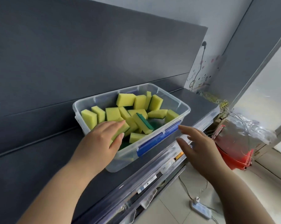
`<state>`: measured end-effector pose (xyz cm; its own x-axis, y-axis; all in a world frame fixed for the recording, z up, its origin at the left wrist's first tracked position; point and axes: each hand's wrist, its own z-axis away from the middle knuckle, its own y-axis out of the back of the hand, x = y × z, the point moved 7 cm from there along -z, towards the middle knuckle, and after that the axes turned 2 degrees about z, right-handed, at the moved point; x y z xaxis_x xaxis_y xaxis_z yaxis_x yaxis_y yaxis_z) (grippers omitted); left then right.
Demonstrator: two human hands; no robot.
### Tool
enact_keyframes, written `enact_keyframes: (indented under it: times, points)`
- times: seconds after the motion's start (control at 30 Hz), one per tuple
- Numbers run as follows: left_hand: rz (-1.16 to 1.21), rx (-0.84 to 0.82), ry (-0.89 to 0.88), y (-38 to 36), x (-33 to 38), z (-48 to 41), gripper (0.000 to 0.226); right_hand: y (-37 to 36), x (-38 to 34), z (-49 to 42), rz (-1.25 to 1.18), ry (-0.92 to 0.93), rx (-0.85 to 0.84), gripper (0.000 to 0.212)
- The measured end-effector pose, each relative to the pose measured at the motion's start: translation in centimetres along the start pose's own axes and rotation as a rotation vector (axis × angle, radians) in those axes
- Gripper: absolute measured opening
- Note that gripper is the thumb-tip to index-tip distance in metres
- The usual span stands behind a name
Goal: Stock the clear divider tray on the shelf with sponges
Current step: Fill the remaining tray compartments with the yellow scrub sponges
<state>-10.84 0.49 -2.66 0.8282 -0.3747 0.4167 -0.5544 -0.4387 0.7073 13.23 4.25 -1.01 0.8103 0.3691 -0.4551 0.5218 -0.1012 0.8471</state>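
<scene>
Head view. Item: clear bin [120,164] with blue latch [159,138], on dark shelf [47,167], centre frame. Contents: yellow sponges [125,99] with green scouring faces, loosely heaped. Left hand [101,139]: reaches over the bin's 7 o'clock corner, fingers nearly straight upon a sponge, thumb at its near edge; whether it grips is unclear. Right hand [199,147]: fingers spread, holding nothing, at 4 o'clock just beside the latch. Red bucket [230,157]: 3 o'clock, on the floor.

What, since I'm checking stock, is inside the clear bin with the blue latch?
Jumbled yellow sponges with green scouring backs. The left hand rests on some, hiding whatever lies beneath; the floor of the bin is mostly covered.
</scene>
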Motion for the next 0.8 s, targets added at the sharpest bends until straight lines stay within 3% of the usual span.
enact_keyframes:
  times: [0.17, 0.4, 0.57, 0.67, 0.8]
  points:
    - [-0.080, 0.019, 0.100, -1.2, -2.4, -2.3, 0.047, -0.7, 2.9, -8.2, -0.082, 0.041, 0.004, 0.039]
    - [-0.237, 0.108, 0.319, -1.7, -3.0, -3.9, 0.047, -7.9, -0.4, -19.2, -0.085, 0.419, -0.343, 0.041]
    - [-0.374, 0.122, 0.467, -3.0, -1.8, -4.1, 0.046, -13.1, -2.2, -21.5, 0.230, 0.614, -0.659, 0.043]
    - [-0.416, 0.121, 0.545, -4.0, -1.0, -4.2, 0.043, -15.5, -2.5, -21.3, 0.485, 0.718, -0.737, 0.048]
    - [-0.497, 0.132, 0.585, -4.8, 0.1, -5.0, 0.041, -17.1, -2.5, -19.9, 0.543, 0.810, -0.799, 0.052]
